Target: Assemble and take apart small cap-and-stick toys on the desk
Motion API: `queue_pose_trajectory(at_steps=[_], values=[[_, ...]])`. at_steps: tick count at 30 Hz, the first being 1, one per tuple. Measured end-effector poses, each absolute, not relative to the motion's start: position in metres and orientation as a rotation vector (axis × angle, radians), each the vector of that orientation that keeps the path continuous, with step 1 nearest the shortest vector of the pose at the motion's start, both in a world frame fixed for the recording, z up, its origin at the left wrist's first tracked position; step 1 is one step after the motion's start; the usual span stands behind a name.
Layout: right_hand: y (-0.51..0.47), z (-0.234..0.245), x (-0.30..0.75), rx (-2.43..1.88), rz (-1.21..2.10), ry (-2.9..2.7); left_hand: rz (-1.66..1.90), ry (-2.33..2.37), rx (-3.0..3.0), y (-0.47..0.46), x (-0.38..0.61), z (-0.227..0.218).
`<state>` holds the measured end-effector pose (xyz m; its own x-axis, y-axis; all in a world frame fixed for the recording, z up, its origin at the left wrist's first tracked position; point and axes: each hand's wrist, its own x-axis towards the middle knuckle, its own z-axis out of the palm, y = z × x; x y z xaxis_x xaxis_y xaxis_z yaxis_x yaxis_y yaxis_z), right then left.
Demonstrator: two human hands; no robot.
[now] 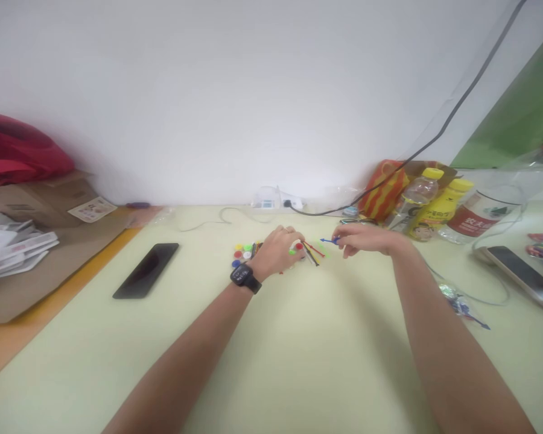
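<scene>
My left hand [280,248], with a black watch on its wrist, is over a pile of small coloured plastic pieces. Its fingers curl downward near a red disc [299,246]; whether they grip it is unclear. Blue [236,264] and yellow [239,247] discs lie beside the wrist. Thin arrow-tipped sticks, one of them red [315,249], poke out to the right of this hand. A blue arrow-tipped stick [328,241] is pinched in my right hand [355,240], just above the table, its point facing left.
A black phone [145,271] lies at left, near a cardboard box [40,199]. Bottles, including a yellow one [438,211], stand at back right. Another phone [525,274] and a clear bag of pieces [457,301] lie at right. A dark cable [443,126] hangs across the wall.
</scene>
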<state>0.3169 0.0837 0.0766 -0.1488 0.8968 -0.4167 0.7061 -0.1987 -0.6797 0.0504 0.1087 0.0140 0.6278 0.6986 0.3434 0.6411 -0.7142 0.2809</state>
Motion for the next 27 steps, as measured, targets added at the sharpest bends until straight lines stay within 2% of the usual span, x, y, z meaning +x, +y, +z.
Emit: queue_pose_trajectory(at_steps=[4,7,14,20,23,27], values=[[0.086,0.075,0.312,-1.881,1.183,-1.834,0.645,1.148,2.719,0.109,0.051,0.01],[0.091,0.068,0.307,-1.723,1.2,-1.787,0.719,1.149,2.667,0.11,0.051,0.008],[0.106,0.048,0.275,-1.043,1.558,-1.33,1.076,0.891,2.089,0.112,0.064,0.023],[0.101,0.045,0.241,-0.747,1.776,-1.184,1.349,0.837,1.882,0.111,0.066,0.032],[0.099,0.042,0.232,-0.776,1.732,-1.196,1.421,0.858,1.938,0.112,0.064,0.033],[0.103,0.04,0.233,-0.895,1.5,-1.265,1.443,0.859,2.097,0.111,0.064,0.038]])
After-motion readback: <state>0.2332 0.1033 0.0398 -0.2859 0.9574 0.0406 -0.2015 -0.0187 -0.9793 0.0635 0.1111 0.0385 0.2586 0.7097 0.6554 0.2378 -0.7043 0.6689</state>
